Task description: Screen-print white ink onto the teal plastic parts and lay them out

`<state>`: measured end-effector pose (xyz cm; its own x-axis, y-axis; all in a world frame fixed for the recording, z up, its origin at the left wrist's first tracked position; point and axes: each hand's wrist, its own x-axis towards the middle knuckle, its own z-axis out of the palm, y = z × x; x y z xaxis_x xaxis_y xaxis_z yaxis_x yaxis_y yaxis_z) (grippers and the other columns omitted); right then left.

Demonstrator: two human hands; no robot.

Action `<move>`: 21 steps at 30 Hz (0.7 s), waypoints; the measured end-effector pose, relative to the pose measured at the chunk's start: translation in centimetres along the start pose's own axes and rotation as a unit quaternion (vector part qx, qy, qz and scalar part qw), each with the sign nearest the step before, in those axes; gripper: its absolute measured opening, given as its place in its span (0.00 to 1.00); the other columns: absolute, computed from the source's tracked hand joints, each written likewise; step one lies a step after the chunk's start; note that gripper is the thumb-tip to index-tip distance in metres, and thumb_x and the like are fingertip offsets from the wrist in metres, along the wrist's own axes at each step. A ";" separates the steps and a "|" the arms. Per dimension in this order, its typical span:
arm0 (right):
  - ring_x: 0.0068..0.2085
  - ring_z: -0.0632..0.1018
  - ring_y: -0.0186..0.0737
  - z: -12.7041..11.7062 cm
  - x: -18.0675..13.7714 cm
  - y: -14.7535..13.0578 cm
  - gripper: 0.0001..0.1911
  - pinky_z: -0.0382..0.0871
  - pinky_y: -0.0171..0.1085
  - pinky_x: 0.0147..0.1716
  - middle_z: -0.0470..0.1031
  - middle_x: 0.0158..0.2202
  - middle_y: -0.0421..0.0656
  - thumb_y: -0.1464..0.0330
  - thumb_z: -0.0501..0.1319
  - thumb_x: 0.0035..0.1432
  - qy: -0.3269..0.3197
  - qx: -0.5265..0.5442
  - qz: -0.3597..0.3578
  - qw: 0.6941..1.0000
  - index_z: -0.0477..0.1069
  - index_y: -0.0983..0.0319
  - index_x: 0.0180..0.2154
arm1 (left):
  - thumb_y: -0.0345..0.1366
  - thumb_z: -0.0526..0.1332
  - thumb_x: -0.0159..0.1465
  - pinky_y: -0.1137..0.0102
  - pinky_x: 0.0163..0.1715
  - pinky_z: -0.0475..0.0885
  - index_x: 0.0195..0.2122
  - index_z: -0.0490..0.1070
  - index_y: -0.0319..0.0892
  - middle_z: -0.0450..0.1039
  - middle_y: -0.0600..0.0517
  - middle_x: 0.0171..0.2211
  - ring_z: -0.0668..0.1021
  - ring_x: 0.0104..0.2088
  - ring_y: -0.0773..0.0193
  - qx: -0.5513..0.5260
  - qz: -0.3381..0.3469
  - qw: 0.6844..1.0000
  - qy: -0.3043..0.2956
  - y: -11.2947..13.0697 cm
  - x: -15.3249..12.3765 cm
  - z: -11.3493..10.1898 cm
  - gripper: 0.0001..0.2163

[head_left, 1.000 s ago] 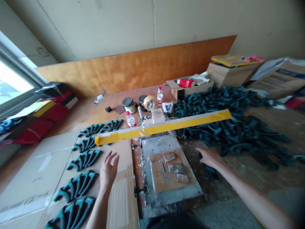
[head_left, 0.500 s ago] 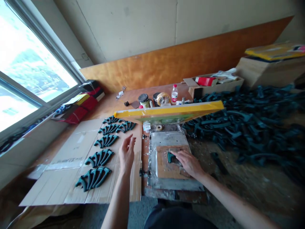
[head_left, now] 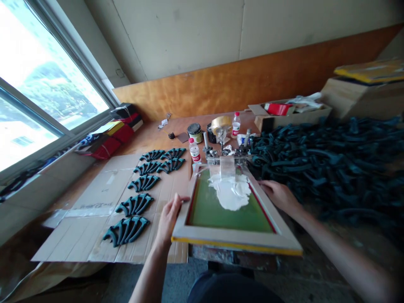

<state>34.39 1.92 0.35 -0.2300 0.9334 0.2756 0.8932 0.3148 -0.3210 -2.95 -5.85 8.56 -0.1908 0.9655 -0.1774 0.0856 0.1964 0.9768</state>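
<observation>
A screen printing frame [head_left: 285, 235] lies over the work plate in front of me, its near edge lined with yellow tape. Its green mesh [head_left: 221, 221] carries a thick patch of white ink [head_left: 233, 195] towards the far end. My left hand [head_left: 170, 216] is at the frame's left side, fingers against the edge. On the opposite side, my right hand [head_left: 279, 195] has its fingers at the right edge. The far end meets a metal hinge clamp [head_left: 243, 159], where a translucent blade-like piece [head_left: 227, 166] stands. Whatever lies under the frame is hidden.
Dark green curved handle-like parts [head_left: 128, 231] lie in fanned rows on flattened cardboard [head_left: 78, 235] at left. A big heap of similar parts [head_left: 315, 164] fills the right. Behind the frame stand plastic bottles [head_left: 195, 151], a jar [head_left: 195, 134] and a tape roll [head_left: 221, 123].
The raised frame has come down flat over the plate, covering the green part my right hand was touching. Both hands have moved to the frame's sides.
</observation>
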 end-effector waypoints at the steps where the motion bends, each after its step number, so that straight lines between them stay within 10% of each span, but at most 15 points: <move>1: 0.41 0.77 0.44 -0.7 1.2 -0.1 0.19 0.72 0.41 0.40 0.76 0.43 0.47 0.64 0.50 0.64 0.022 0.011 0.001 1.000 0.72 0.58 0.52 | 0.59 0.58 0.58 0.74 0.26 0.68 0.47 0.75 0.37 0.76 0.51 0.28 0.75 0.28 0.64 0.018 -0.035 0.999 -0.029 -2.4 -0.5 -0.2 0.29; 7: 0.51 0.71 0.50 -0.4 7.2 -7.5 0.25 0.68 0.44 0.49 0.69 0.51 0.52 0.66 0.66 0.52 -0.010 -0.039 -0.113 0.993 0.67 0.62 0.51 | 0.50 0.56 0.62 0.73 0.27 0.66 0.64 0.59 0.44 0.74 0.54 0.27 0.75 0.28 0.64 0.198 -0.077 0.976 -0.040 -12.1 0.5 0.7 0.30; 11: 0.41 0.74 0.43 1.7 5.5 -9.9 0.06 0.68 0.37 0.40 0.74 0.36 0.46 0.75 0.59 0.55 -0.129 -0.068 -0.138 0.980 0.70 0.62 0.36 | 0.48 0.55 0.63 0.72 0.30 0.67 0.62 0.62 0.46 0.76 0.52 0.30 0.77 0.31 0.62 0.237 -0.077 0.968 -0.042 -12.7 1.0 0.8 0.27; 17: 0.36 0.73 0.40 0.2 0.2 -7.6 0.12 0.63 0.37 0.37 0.75 0.32 0.44 0.79 0.52 0.56 -0.156 -0.001 -0.323 0.933 0.71 0.61 0.32 | 0.49 0.59 0.59 0.71 0.29 0.68 0.56 0.69 0.46 0.77 0.52 0.29 0.78 0.30 0.59 0.170 -0.075 0.982 -0.024 -11.9 0.5 0.8 0.25; 21: 0.34 0.72 0.39 -0.5 0.7 -7.5 0.09 0.63 0.37 0.34 0.73 0.28 0.41 0.77 0.55 0.55 -0.178 0.025 -0.311 0.933 0.70 0.59 0.29 | 0.49 0.61 0.58 0.71 0.30 0.69 0.54 0.71 0.44 0.76 0.52 0.27 0.78 0.30 0.59 0.135 -0.085 0.987 -0.007 -11.7 0.4 1.1 0.24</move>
<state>27.75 0.10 3.39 -0.8202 0.5619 0.1073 0.5262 0.8146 -0.2440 -2.94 -7.60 -3.04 -0.2123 0.9166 -0.3388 0.3108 0.3921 0.8658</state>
